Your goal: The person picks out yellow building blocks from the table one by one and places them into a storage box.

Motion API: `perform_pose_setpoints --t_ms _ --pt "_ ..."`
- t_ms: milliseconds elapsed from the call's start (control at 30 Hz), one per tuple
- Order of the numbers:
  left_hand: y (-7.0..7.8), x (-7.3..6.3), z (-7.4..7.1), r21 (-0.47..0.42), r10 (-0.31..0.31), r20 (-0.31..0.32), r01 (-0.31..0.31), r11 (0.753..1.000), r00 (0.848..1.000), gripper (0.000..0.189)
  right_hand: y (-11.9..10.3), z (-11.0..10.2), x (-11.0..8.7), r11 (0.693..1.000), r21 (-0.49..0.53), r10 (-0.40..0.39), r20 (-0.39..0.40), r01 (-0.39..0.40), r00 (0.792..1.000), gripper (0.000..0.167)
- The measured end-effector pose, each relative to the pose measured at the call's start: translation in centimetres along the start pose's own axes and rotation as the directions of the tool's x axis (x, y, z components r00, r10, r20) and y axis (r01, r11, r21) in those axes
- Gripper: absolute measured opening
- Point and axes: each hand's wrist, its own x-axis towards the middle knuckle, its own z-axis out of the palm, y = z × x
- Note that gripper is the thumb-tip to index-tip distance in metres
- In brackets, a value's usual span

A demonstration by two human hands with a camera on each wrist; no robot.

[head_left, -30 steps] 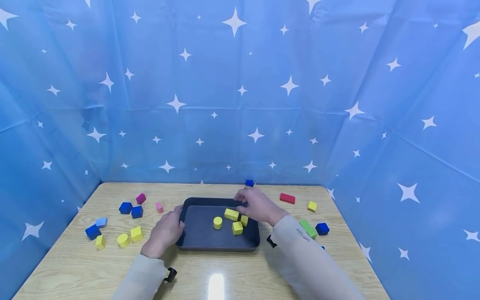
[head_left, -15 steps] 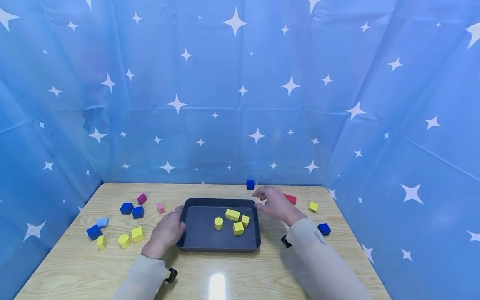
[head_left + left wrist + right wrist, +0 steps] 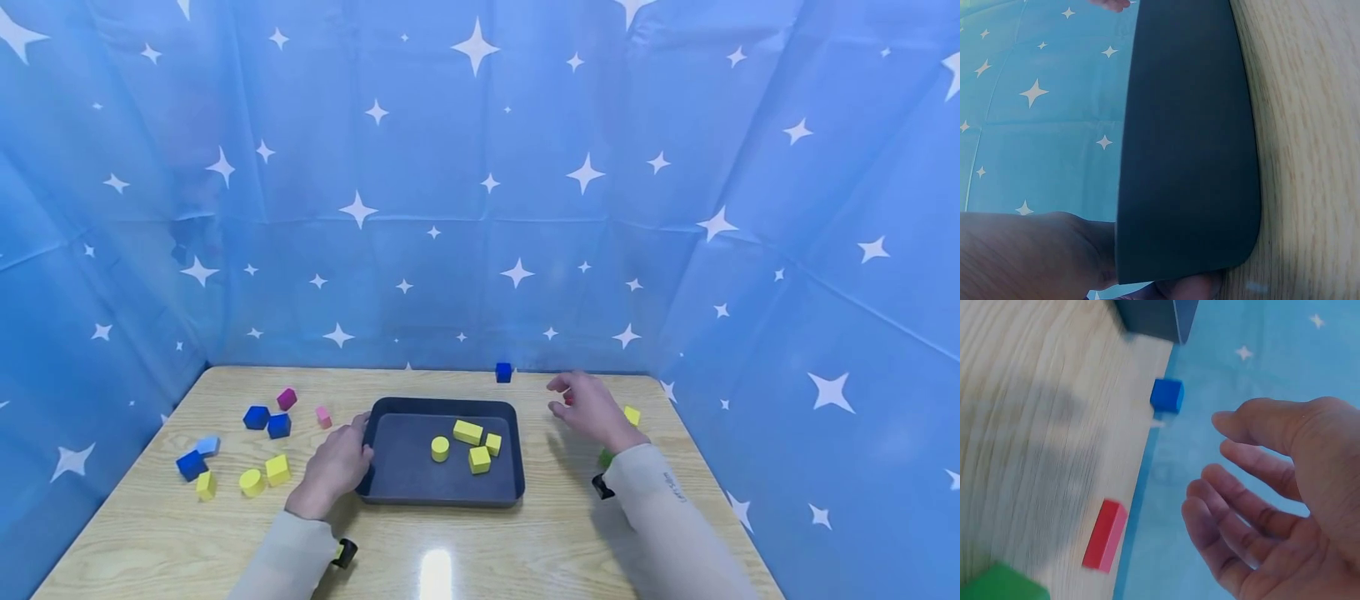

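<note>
The left hand (image 3: 335, 464) grips the left wall of a dark rectangular tray (image 3: 408, 483), its thumb over the rim. In the left wrist view the tray's outer wall (image 3: 1188, 137) fills the middle. Several yellow blocks lie in the tray, among them a cylinder (image 3: 440, 449), a cube (image 3: 479, 460) and a longer block (image 3: 468, 432). The right hand (image 3: 596, 410) hovers right of the tray, fingers loosely bent with nothing between them. Below it, a red block (image 3: 1105, 536) lies on the table, mostly hidden in the head view.
A blue block (image 3: 503, 372) sits at the table's back edge. A green block (image 3: 1004, 585) and a yellow block (image 3: 632, 416) are around the right arm. Several blue, yellow and pink blocks are scattered left of the tray, including a yellow cylinder (image 3: 251, 482). A starry blue curtain (image 3: 420, 167) surrounds the table.
The right hand has moved from over the tray's right side out to the right, leaving a small yellow block in the tray. The left hand stays on the tray wall.
</note>
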Motion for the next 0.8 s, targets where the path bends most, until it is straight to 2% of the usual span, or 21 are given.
perform_pose_setpoints --t_ms 367,600,800 --pt "0.3 0.0 0.0 -0.002 -0.003 0.001 0.003 1.0 1.0 0.064 3.8 -1.9 -1.3 0.996 0.016 0.087 -0.016 -0.087 0.996 0.037" --pt "0.3 -0.1 0.0 -0.002 -0.008 -0.006 0.008 1.0 1.0 0.064 5.8 -2.4 -1.7 0.991 -0.023 0.13 -0.042 -0.131 0.991 0.038" --pt "0.2 -0.1 0.0 0.001 -0.008 -0.008 0.008 1.0 1.0 0.064 7.2 -3.1 -2.1 0.983 -0.054 0.175 -0.033 -0.176 0.984 0.042"
